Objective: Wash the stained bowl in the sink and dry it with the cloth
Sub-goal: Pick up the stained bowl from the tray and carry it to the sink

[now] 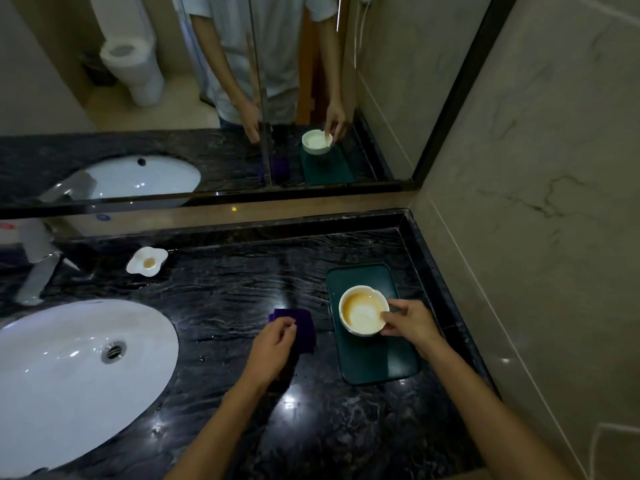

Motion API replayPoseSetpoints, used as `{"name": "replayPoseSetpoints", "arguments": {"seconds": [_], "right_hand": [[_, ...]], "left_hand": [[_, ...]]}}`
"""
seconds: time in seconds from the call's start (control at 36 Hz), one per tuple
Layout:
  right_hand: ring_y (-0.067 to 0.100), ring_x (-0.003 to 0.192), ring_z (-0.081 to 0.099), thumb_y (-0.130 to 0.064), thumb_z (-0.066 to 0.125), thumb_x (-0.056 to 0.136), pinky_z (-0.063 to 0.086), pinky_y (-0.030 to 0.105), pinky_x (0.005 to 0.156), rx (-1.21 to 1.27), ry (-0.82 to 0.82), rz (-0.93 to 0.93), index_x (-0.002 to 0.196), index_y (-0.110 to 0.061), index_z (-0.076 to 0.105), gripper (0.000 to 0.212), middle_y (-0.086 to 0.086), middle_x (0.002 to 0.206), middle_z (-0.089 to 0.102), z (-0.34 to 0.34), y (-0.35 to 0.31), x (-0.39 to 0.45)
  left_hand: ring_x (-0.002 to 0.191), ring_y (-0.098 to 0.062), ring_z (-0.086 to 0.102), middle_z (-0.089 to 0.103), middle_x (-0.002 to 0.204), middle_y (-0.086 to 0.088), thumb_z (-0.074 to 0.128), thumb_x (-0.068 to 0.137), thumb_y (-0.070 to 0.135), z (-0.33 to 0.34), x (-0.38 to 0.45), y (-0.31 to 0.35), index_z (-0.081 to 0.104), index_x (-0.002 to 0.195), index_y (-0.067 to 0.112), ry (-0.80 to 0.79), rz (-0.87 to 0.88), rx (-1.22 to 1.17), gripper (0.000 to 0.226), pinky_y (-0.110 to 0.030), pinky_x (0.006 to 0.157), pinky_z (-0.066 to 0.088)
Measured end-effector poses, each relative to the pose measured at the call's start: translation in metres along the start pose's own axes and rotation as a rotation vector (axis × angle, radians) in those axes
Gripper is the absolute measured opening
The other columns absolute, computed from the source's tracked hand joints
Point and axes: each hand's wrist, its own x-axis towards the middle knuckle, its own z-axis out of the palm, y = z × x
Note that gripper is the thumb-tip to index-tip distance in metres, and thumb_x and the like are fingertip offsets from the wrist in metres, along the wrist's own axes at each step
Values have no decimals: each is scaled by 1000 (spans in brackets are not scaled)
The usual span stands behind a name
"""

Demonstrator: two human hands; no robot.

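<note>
The right hand (407, 323) pinches the near-right rim of the bowl (363, 310), thumb on the inside edge and fingers curled around the outer wall. The bowl sits on the tray (375, 362), toward its far half, upright, its inside smeared with a brownish stain. It looks like glazed ceramic: stiff, breakable, moderately heavy for 1 hand, and likely slick once wet. The rim pinch should do for lifting it, but for washing a grip with fingers cupped under the base seems safer, since the stone counter (225, 289) and sink (52, 375) are hard.

The left hand (273, 344) hovers over the cloth (304, 329), fingers loosely curled and holding nothing that I can see. The cloth lies on the counter between sink and tray; it is soft and light, easy to bunch up.
</note>
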Motion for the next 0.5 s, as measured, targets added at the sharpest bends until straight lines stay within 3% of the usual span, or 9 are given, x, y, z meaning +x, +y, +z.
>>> {"name": "replayPoseSetpoints", "arguments": {"seconds": [0.14, 0.19, 0.28, 0.36, 0.5], "right_hand": [[25, 66, 69, 5, 70, 87, 63, 27, 53, 9, -33, -58, 130, 2, 62, 44, 21, 101, 69, 7, -9, -18], [24, 68, 70, 5, 71, 86, 63, 28, 55, 15, -52, -75, 129, 1, 63, 44, 22, 104, 70, 11, -12, -26], [19, 64, 71, 4, 71, 86, 63, 28, 56, 21, -83, -94, 128, -2, 65, 43, 11, 88, 72, 17, -17, -38], [16, 63, 71, 4, 71, 86, 63, 29, 57, 17, -108, -123, 127, -2, 66, 42, 6, 80, 70, 24, -21, -49], [21, 70, 70, 4, 72, 86, 65, 43, 68, -12, -152, -171, 127, -3, 66, 43, 9, 76, 68, 35, -24, -65]], "left_hand": [[85, -16, 65, 66, 117, -8, 51, 106, 23, -1, 3, 17, 53, 139, 10, -131, -153, -324, 35, -23, 71, 53], [85, -19, 65, 63, 127, -15, 51, 106, 23, -2, 3, 22, 50, 142, 9, -169, -184, -431, 39, -25, 72, 56], [93, -27, 65, 59, 136, -22, 53, 105, 23, -4, 1, 27, 46, 144, 12, -231, -239, -620, 41, -36, 79, 59], [97, -30, 67, 63, 133, -21, 52, 105, 24, -7, -2, 28, 43, 147, 15, -298, -250, -703, 43, -43, 86, 59], [99, -29, 72, 70, 124, -14, 52, 105, 28, -15, -11, 23, 49, 143, 17, -333, -216, -709, 40, -38, 83, 60]]}}
